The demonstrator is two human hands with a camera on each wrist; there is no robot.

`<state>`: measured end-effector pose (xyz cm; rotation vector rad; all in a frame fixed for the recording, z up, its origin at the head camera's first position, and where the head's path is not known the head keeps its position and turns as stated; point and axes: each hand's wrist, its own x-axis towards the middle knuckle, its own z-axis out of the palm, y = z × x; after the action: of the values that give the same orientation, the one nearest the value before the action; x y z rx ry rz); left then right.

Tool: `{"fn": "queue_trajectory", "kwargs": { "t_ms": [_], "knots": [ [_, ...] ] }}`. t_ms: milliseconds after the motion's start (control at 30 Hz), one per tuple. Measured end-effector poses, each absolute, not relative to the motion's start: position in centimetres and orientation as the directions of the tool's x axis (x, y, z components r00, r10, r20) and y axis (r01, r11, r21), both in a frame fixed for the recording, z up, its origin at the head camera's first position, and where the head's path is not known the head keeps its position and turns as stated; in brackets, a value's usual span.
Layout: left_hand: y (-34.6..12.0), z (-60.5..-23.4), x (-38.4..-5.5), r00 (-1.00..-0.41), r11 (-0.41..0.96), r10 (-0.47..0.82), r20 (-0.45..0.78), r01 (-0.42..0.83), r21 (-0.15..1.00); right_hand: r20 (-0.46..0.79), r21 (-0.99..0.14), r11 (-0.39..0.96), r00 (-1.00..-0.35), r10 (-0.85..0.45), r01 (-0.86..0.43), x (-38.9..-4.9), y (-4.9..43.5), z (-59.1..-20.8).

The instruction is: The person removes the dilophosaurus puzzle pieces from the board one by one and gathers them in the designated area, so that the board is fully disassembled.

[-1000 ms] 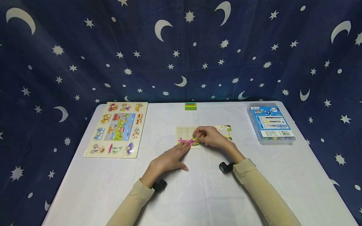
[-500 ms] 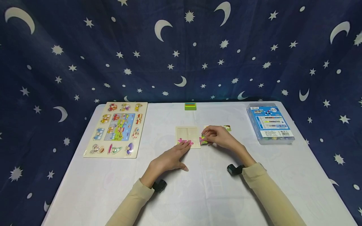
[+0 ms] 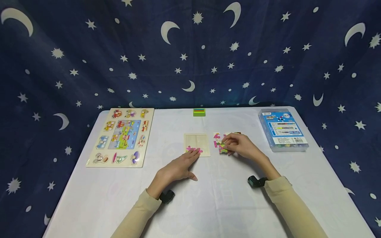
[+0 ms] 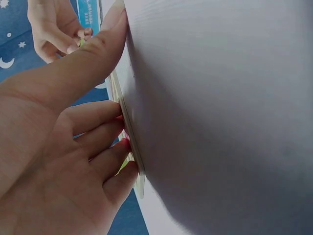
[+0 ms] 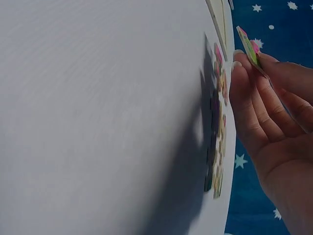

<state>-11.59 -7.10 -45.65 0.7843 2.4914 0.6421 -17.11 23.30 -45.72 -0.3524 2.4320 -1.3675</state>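
Observation:
My left hand lies with its fingers extended on the near edge of a small wooden puzzle tray. Inside that tray, pink puzzle pieces line the near side, partly covered by the fingertips. Between thumb and fingers, my right hand pinches a green and pink jigsaw piece, raised off the table in the right wrist view. Below and beyond this hand lie several loose jigsaw pieces, partly hidden by it. The left wrist view shows the left fingertips touching the tray's edge.
A large wooden picture board with vehicle shapes lies at the left of the white table. At the right stands a clear box with a blue label. A small green box sits at the far edge, before a starry curtain.
My right hand has moved right, away from the tray, carrying the jigsaw piece over to the loose pieces. The left hand has stayed on the tray's edge.

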Motion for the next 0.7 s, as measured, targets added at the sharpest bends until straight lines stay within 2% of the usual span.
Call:
{"fn": "queue_trajectory", "kwargs": {
  "t_ms": [333, 700],
  "knots": [
    [-7.2, -45.7, -11.5, -0.735, 0.727, 0.621, -0.271, 0.412, 0.549, -0.168, -0.868, 0.496, -0.922, -0.348, -0.03, -16.3, 25.8, -45.8],
    [-7.2, -45.8, -11.5, -0.733, 0.708, 0.634, -0.248, 0.42, 0.567, -0.192, -0.82, 0.572, -0.935, -0.3, -0.015, -15.8, 28.4, -46.2]
  ]
}}
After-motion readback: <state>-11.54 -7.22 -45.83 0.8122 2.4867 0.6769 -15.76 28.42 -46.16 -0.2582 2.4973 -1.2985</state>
